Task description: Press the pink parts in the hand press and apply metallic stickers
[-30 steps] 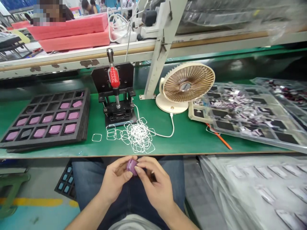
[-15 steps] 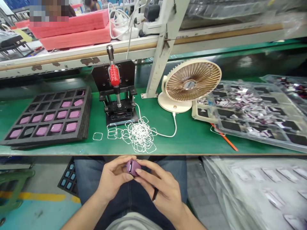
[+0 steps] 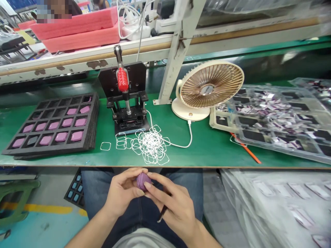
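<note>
Above my lap, just in front of the bench edge, a small purple rounded-square case (image 3: 143, 181) is pinched between both hands. My left hand (image 3: 124, 187) grips its left side with thumb and fingers. From the right, my right hand (image 3: 173, 203) presses on it with thumb and fingertips. A thin dark stick-like tool (image 3: 162, 213) also sticks out from between the right hand's fingers; its kind is unclear. On the bench lie a pile of thin white square rings (image 3: 152, 146) and a single white ring (image 3: 105, 146).
A black foam tray (image 3: 88, 143) with purple cases stands at the left. Behind the rings is a black press with a red handle (image 3: 122, 80). A cream fan (image 3: 190, 112), a clear plastic tray (image 3: 248, 142) of small parts and an orange stick (image 3: 251, 153) are to the right.
The purple case has turned in my fingers, so its dark slotted side no longer shows. The dark tool in my right hand has swung and now protrudes farther.
</note>
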`<state>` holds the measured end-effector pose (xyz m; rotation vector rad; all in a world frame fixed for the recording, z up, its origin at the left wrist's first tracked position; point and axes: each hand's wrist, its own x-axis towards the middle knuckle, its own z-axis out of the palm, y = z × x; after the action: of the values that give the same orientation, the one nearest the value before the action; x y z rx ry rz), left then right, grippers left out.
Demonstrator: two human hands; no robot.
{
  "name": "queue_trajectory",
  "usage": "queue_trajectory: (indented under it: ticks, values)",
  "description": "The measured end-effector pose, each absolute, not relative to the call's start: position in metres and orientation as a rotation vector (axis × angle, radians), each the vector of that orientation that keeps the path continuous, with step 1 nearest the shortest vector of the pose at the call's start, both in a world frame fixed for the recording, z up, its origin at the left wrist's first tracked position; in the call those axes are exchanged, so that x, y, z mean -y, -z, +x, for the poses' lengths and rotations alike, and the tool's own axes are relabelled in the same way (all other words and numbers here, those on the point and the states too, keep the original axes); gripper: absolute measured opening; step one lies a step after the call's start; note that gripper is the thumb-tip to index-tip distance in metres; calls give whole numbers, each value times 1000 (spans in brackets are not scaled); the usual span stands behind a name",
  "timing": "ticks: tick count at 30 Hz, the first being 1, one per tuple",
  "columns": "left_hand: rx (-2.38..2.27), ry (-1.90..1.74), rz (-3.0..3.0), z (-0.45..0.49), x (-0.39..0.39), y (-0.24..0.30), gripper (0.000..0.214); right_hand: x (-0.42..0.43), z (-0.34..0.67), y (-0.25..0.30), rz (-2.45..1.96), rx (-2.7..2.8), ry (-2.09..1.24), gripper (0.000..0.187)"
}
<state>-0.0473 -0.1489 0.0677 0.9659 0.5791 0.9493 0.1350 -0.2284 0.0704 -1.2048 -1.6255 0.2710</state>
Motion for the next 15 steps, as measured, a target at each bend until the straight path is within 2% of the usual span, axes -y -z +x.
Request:
queue_trajectory:
  ticks: [9, 12, 15]
  values:
    - [-663, -970, 1028, -43, 158, -72, 45, 229, 130, -53, -1292, 1750, -104, 69]
    - [-850, -983, 991, -39, 163, -73, 42, 223, 124, -54, -1289, 1702, -68, 64]
    - [-950, -994, 857, -37, 163, -74, 42, 219, 119, -63, -1349, 1559, -172, 50]
